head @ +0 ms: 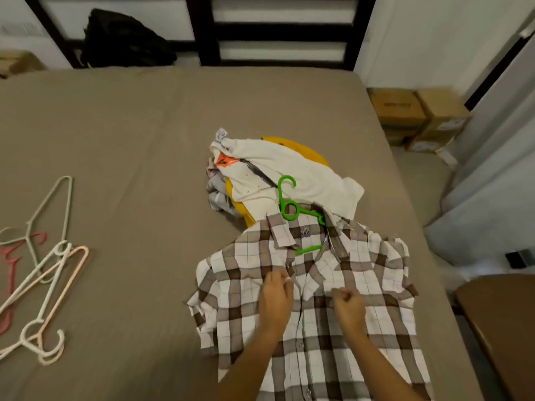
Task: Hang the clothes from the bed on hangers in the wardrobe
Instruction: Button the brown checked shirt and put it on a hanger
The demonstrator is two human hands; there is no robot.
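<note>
A brown-and-white checked shirt (315, 302) lies spread on the bed (130, 140), collar away from me. A green hanger (289, 211) sits inside its neck, with the hook sticking out over the clothes behind. My left hand (276, 296) pinches the left edge of the shirt's front opening near a button. My right hand (347, 306) is curled on the right front panel, gripping the fabric. Behind the shirt is a pile of clothes: a white printed T-shirt (289, 172), a yellow garment (298, 149) and something grey (215, 195).
Several loose hangers (43, 273) in white, pink, grey and red lie at the bed's left side. A black bag (124, 39) rests by the dark headboard. Cardboard boxes (417, 117) stand on the floor at right, and a brown surface (500, 319) sits at lower right.
</note>
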